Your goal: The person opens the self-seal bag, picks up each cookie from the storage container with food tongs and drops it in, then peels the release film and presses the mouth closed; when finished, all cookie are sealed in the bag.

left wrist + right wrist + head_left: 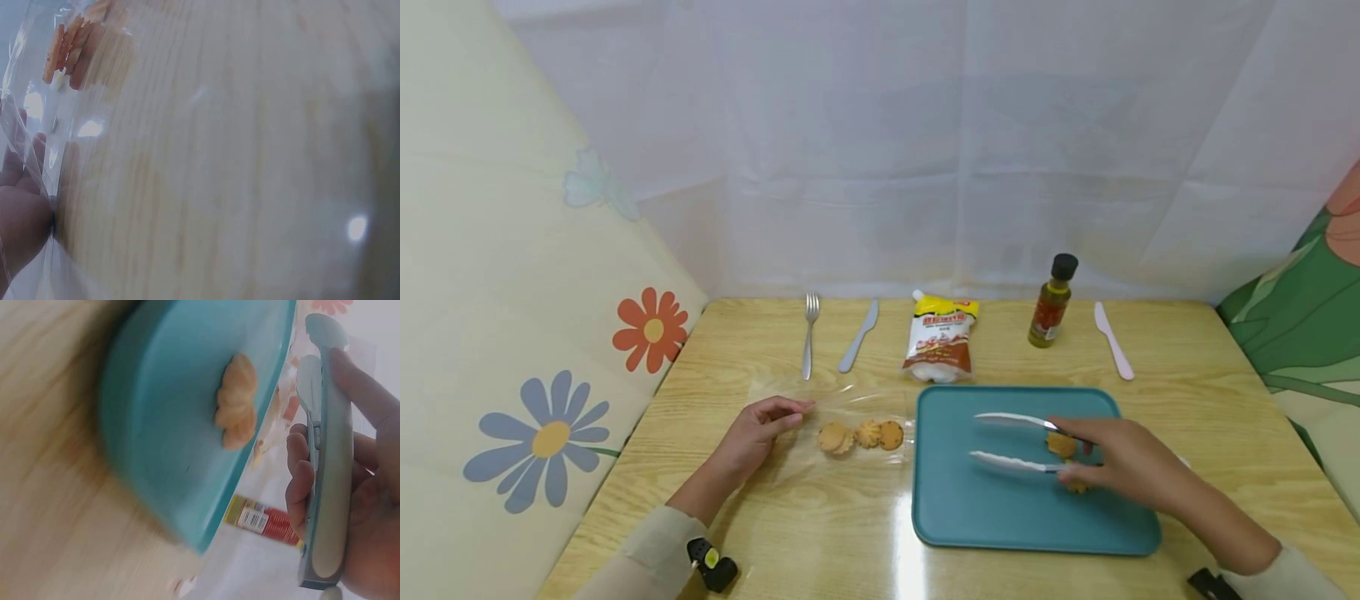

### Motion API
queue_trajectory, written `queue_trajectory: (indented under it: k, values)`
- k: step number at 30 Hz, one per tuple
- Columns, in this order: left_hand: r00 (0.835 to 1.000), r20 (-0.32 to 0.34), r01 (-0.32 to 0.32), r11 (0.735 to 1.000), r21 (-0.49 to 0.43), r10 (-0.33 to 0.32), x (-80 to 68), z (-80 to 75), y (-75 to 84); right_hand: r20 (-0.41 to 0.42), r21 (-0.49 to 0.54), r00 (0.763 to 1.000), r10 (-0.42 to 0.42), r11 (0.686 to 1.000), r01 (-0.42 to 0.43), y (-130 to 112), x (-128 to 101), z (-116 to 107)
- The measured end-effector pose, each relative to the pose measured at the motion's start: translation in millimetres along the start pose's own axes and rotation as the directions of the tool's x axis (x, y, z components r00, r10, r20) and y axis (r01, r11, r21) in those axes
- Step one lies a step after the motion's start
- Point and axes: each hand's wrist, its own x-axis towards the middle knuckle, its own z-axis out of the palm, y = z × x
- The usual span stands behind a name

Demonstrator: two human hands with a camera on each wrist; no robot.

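Note:
My left hand [758, 435] pinches the edge of a clear plastic bag [868, 404] that lies on the table left of the tray. Inside the bag several cookies [868, 433] lie in a row; the left wrist view shows some of them [69, 50] through the plastic. Above the teal tray [992, 517], my right hand [1131, 462] grips a pair of tongs [331, 469] with pale tips. The tongs' arms are spread, pointing left, and nothing is between their tips. Cookies [237, 403] lie on the tray beneath the right hand, partly hidden in the head view.
Along the back of the wooden table [820, 533] lie a fork [808, 337], a grey knife [859, 336], a white, yellow and brown food packet [940, 337] and a pink knife [1114, 340]. A dark-capped oil bottle [1049, 310] stands behind the tray.

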Motion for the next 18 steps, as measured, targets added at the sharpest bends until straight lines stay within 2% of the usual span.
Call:
queue_trajectory:
  k: [5, 18]
  values:
    - [1.000, -0.001, 0.003, 1.000, -0.006, -0.003, 0.4, 0.0, -0.3, -0.023, 0.006, 0.999, 0.031, 0.999, -0.031, 10.4, -15.1, -4.2]
    - [1.000, -0.004, 0.020, 1.000, 0.000, -0.020, -0.1, 0.0, 1.4, -0.012, 0.061, 0.989, 0.148, 0.987, -0.147, 38.2, -45.3, -11.9]
